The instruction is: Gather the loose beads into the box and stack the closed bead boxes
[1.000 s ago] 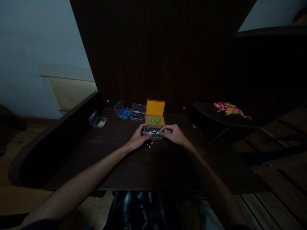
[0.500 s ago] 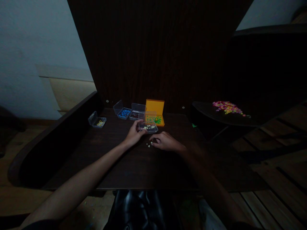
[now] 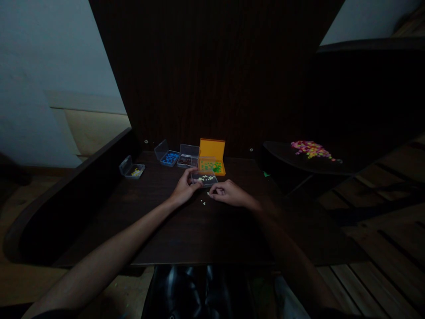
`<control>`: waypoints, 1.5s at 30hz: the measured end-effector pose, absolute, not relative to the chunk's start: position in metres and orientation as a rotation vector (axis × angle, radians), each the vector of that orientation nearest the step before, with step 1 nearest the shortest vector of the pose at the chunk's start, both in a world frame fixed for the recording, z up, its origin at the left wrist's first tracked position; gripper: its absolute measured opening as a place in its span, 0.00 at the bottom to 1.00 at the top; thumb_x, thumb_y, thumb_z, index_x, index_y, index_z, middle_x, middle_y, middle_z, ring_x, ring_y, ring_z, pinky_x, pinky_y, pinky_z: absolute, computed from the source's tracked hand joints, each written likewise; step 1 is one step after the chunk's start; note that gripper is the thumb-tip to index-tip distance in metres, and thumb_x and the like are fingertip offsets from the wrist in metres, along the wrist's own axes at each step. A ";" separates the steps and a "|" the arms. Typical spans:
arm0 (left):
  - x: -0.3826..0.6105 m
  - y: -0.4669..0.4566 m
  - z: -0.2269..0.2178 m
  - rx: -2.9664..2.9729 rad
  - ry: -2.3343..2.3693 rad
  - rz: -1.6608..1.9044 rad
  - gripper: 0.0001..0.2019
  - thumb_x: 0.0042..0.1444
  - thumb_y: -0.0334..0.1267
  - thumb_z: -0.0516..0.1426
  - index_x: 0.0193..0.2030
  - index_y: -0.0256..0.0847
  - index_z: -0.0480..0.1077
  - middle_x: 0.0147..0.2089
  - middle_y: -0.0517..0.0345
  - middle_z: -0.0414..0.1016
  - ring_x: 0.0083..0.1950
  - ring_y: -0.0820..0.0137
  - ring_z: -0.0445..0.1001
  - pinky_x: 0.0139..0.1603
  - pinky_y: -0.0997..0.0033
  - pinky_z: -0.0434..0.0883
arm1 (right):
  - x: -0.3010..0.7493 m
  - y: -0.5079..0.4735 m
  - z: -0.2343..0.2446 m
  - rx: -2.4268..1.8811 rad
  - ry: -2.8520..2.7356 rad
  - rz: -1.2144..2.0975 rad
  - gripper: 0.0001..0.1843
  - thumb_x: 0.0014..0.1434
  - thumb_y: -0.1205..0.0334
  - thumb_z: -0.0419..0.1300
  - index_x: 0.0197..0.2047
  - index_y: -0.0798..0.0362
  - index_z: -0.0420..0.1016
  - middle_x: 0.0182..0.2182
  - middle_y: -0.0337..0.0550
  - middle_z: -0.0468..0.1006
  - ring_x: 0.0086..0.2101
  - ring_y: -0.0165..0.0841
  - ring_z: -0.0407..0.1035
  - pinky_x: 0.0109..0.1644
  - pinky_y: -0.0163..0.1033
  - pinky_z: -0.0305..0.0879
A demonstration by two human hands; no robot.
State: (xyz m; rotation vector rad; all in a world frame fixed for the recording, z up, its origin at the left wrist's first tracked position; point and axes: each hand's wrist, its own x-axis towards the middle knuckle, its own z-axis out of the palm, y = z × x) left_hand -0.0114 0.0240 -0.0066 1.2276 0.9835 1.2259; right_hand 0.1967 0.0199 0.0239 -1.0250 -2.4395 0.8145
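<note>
Though off-centre, box (image 3: pixel 211 183) in left grip (image 3: pixel 184 188)

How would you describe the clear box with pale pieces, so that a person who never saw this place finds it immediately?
On the dark wooden surface, go to the middle, just nearer than the open orange box. There, the left hand grips the clear box. Unlike the other clear boxes, it is held, and its pieces are pale cream.

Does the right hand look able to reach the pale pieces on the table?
Likely yes: the right hand is close by the pale pieces, with nothing seen between; the left hand holds the clear box beyond.
</note>
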 end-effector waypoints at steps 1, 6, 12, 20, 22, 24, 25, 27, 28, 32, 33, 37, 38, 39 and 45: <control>-0.011 0.023 -0.006 1.236 0.978 1.218 0.33 0.43 0.30 0.63 0.58 0.37 0.60 0.31 0.62 0.75 0.37 0.69 0.76 0.47 0.67 0.71 | 0.199 0.021 0.025 -1.019 -2.386 0.832 0.09 0.58 0.60 0.60 0.36 0.58 0.77 0.18 0.31 0.62 0.20 0.25 0.55 0.26 0.30 0.50; -0.008 0.018 -0.005 1.258 0.922 1.172 0.32 0.43 0.29 0.62 0.57 0.38 0.60 0.36 0.61 0.75 0.37 0.72 0.75 0.45 0.69 0.71 | 0.209 0.028 0.029 -1.112 -2.231 0.742 0.11 0.57 0.58 0.59 0.35 0.58 0.77 0.17 0.31 0.59 0.20 0.25 0.53 0.25 0.31 0.47; -0.004 0.015 -0.008 1.265 0.861 1.158 0.30 0.41 0.28 0.64 0.54 0.41 0.63 0.48 0.55 0.70 0.38 0.75 0.73 0.41 0.72 0.73 | 0.211 0.031 0.031 -1.264 -2.204 0.705 0.08 0.54 0.63 0.60 0.33 0.59 0.78 0.16 0.32 0.61 0.20 0.25 0.52 0.26 0.31 0.47; -0.002 0.011 -0.006 1.294 0.844 1.142 0.29 0.41 0.26 0.64 0.53 0.41 0.64 0.49 0.55 0.70 0.37 0.77 0.73 0.38 0.75 0.73 | 0.210 0.032 0.030 -1.351 -2.229 0.793 0.08 0.52 0.63 0.62 0.33 0.58 0.80 0.16 0.31 0.60 0.20 0.25 0.53 0.26 0.32 0.46; -0.002 0.012 -0.006 1.276 0.851 1.149 0.29 0.41 0.26 0.64 0.52 0.41 0.64 0.50 0.54 0.69 0.37 0.77 0.73 0.39 0.73 0.74 | 0.211 0.033 0.029 -1.338 -2.182 0.830 0.10 0.51 0.61 0.63 0.34 0.59 0.80 0.16 0.31 0.59 0.20 0.25 0.52 0.25 0.32 0.46; -0.002 0.013 -0.006 1.269 0.858 1.151 0.29 0.41 0.27 0.63 0.52 0.41 0.64 0.51 0.53 0.68 0.37 0.76 0.74 0.40 0.70 0.74 | 0.212 0.033 0.031 -1.307 -2.098 0.902 0.13 0.51 0.57 0.62 0.35 0.59 0.79 0.16 0.31 0.59 0.20 0.25 0.51 0.24 0.32 0.44; -0.003 0.014 -0.006 1.270 0.862 1.151 0.29 0.41 0.27 0.63 0.53 0.41 0.64 0.51 0.53 0.69 0.38 0.75 0.74 0.41 0.69 0.74 | 0.212 0.032 0.032 -1.284 -2.045 0.949 0.15 0.51 0.55 0.62 0.35 0.59 0.79 0.16 0.31 0.60 0.20 0.25 0.50 0.24 0.32 0.43; -0.005 0.015 -0.006 1.280 0.883 1.154 0.30 0.42 0.28 0.63 0.54 0.40 0.64 0.47 0.53 0.71 0.38 0.73 0.74 0.43 0.67 0.73 | 0.214 0.030 0.038 -1.224 -1.939 1.042 0.18 0.51 0.50 0.62 0.35 0.59 0.77 0.18 0.33 0.63 0.20 0.25 0.52 0.24 0.31 0.45; -0.006 0.016 -0.006 1.285 0.899 1.158 0.30 0.42 0.28 0.63 0.55 0.39 0.63 0.45 0.54 0.72 0.39 0.72 0.74 0.44 0.66 0.73 | 0.215 0.028 0.041 -1.193 -1.905 1.081 0.20 0.51 0.49 0.62 0.35 0.59 0.77 0.19 0.35 0.66 0.21 0.25 0.54 0.25 0.31 0.46; -0.009 0.020 -0.007 1.287 1.011 1.188 0.33 0.43 0.28 0.63 0.58 0.38 0.61 0.36 0.59 0.74 0.38 0.69 0.75 0.46 0.65 0.72 | 0.216 0.024 0.047 -1.156 -1.993 1.195 0.21 0.51 0.48 0.64 0.33 0.60 0.78 0.21 0.38 0.70 0.21 0.25 0.55 0.25 0.32 0.48; -0.010 0.021 -0.007 1.288 1.041 1.194 0.33 0.44 0.28 0.63 0.59 0.38 0.61 0.34 0.59 0.74 0.38 0.69 0.75 0.46 0.64 0.72 | 0.214 0.023 0.045 -1.178 -2.057 1.184 0.20 0.51 0.48 0.64 0.33 0.60 0.78 0.20 0.37 0.68 0.20 0.25 0.54 0.24 0.32 0.47; -0.012 0.025 -0.008 1.288 1.074 1.243 0.33 0.43 0.29 0.62 0.58 0.38 0.61 0.35 0.59 0.74 0.38 0.68 0.75 0.48 0.63 0.72 | 0.203 0.023 0.032 -1.322 -2.262 0.909 0.15 0.52 0.56 0.66 0.38 0.60 0.81 0.16 0.32 0.64 0.19 0.24 0.53 0.24 0.32 0.46; -0.012 0.025 -0.008 1.286 1.070 1.264 0.32 0.42 0.29 0.62 0.57 0.38 0.61 0.37 0.58 0.74 0.39 0.68 0.75 0.49 0.62 0.72 | 0.199 0.023 0.028 -1.356 -2.293 0.836 0.14 0.53 0.57 0.66 0.39 0.59 0.81 0.16 0.33 0.65 0.19 0.25 0.55 0.25 0.32 0.47; -0.012 0.026 -0.008 1.285 1.067 1.282 0.32 0.42 0.30 0.62 0.56 0.38 0.62 0.40 0.57 0.74 0.40 0.68 0.75 0.49 0.62 0.72 | 0.196 0.022 0.025 -1.389 -2.316 0.774 0.15 0.54 0.58 0.66 0.41 0.58 0.81 0.17 0.33 0.67 0.20 0.25 0.57 0.26 0.32 0.49; -0.011 0.026 -0.007 1.287 1.099 1.342 0.30 0.41 0.31 0.62 0.54 0.40 0.63 0.51 0.52 0.71 0.43 0.67 0.74 0.51 0.60 0.71 | 0.179 0.013 0.020 -1.544 -2.418 0.542 0.12 0.58 0.58 0.64 0.44 0.52 0.80 0.24 0.37 0.75 0.26 0.29 0.66 0.30 0.33 0.54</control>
